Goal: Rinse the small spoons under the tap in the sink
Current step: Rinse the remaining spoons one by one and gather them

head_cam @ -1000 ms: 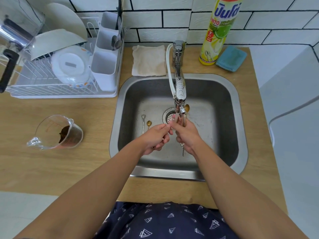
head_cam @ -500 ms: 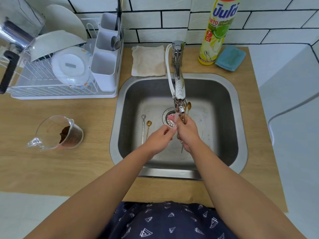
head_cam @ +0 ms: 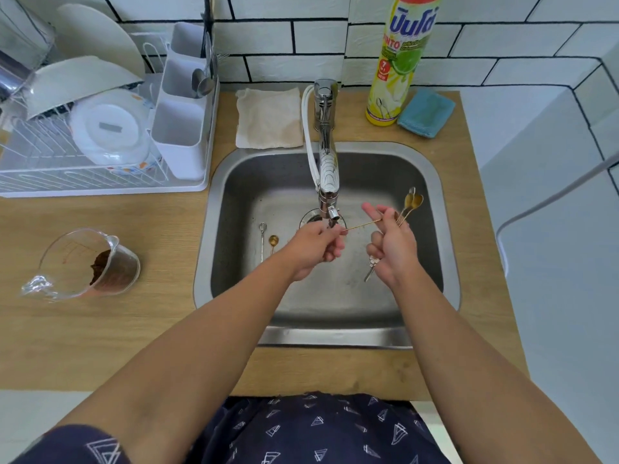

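Head view. Both hands over the steel sink (head_cam: 449,229), just below the tap (head_cam: 329,175) spout.

Left hand (head_cam: 313,244): fingers curled, thumb and fingertips pinching one end of a thin gold spoon (head_cam: 363,224) right under the spout. Its handle runs level to the right, and its far end lies between the fingers of the right hand.

Right hand (head_cam: 392,249): index finger stretched toward the tap, other fingers curled round a bunch of spoons (head_cam: 410,202). Their bowls, gold and silver, stick up past the fingertips; handle ends poke out below the palm. Water flow too faint to tell.

On the sink floor, left of the drain (head_cam: 310,217), a silver spoon (head_cam: 262,239) and a small gold spoon (head_cam: 273,242) lie side by side, apart from both hands.

Around: folded cloth (head_cam: 269,118) behind the sink, yellow soap bottle (head_cam: 400,61) and blue sponge (head_cam: 426,112) at back right. Dish rack (head_cam: 100,182) with plates at left. Glass measuring jug (head_cam: 83,262) with brown residue on the wooden counter (head_cam: 100,329).
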`<state>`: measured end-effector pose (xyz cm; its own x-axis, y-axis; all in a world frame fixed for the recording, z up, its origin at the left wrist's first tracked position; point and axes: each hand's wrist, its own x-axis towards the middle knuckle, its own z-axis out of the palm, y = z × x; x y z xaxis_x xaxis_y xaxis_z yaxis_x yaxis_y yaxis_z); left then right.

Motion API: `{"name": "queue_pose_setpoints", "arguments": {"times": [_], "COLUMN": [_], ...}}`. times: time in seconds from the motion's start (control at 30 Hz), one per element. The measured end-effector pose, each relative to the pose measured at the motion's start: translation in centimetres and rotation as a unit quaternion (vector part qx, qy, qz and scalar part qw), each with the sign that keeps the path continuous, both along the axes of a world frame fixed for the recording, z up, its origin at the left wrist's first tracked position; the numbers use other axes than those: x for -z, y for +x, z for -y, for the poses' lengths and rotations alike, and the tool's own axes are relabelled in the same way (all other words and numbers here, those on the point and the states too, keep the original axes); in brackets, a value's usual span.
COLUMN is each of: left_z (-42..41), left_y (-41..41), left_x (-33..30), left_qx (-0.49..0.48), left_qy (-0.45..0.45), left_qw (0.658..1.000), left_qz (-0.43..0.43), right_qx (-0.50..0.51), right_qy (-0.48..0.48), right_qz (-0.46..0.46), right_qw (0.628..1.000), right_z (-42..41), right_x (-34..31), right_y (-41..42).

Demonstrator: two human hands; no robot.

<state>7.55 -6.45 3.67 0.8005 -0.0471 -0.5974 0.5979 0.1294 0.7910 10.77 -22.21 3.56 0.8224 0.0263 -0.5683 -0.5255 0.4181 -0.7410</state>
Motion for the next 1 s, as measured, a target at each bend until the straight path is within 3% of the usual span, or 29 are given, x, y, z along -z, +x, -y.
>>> {"name": "queue_pose_setpoints", "arguments": {"times": [0.13, 0.27, 0.33, 0.5, 0.57, 0.7, 0.8, 0.87, 1.0], "left_z": [-0.1, 0.2, 0.1, -2.0, -2.0, -1.5, -1.9, -2.2, -2.4], "left_y": [0.0, -0.3, -0.3, -1.1, -1.3, -1.4, -1.6, -1.9, -2.4], "left_x": [0.2, 0.6, 0.7, -0.1, -0.1, 0.2, 0.3, 0.2, -0.3], "left_qx": [-0.036, -0.061, -0.082, -0.053, -0.043, -0.01, 0.019, 0.027, 0.017], "left_qy": [-0.127, 0.028, 0.053, -0.214, -0.172, 0.071, 0.134, 0.12, 0.008], "left_qw": [0.991, 0.998, 0.995, 0.974, 0.982, 0.996, 0.991, 0.992, 1.0], "left_qz": [-0.031, -0.012, -0.013, -0.052, -0.062, -0.051, -0.019, 0.002, 0.007], "right_qx": [0.007, -0.026, -0.033, -0.007, -0.018, -0.061, -0.088, -0.11, -0.155], "right_qy": [-0.019, -0.028, -0.028, -0.023, -0.036, -0.04, -0.033, -0.041, -0.074], "right_qz": [0.0, 0.0, -0.003, -0.008, -0.005, -0.001, -0.005, -0.008, -0.003], "right_qw": [1.0, 0.999, 0.999, 1.0, 0.999, 0.997, 0.996, 0.993, 0.985], "right_z": [1.0, -0.1, -0.7, -0.3, -0.5, -1.8, -2.0, -2.0, -3.0], "right_x": [-0.2, -0.2, -0.2, -0.2, -0.1, 0.1, 0.3, 0.5, 1.0], "right_y": [0.5, -0.2, -0.5, -0.2, -0.1, -0.4, -0.5, -0.6, -1.7]}}
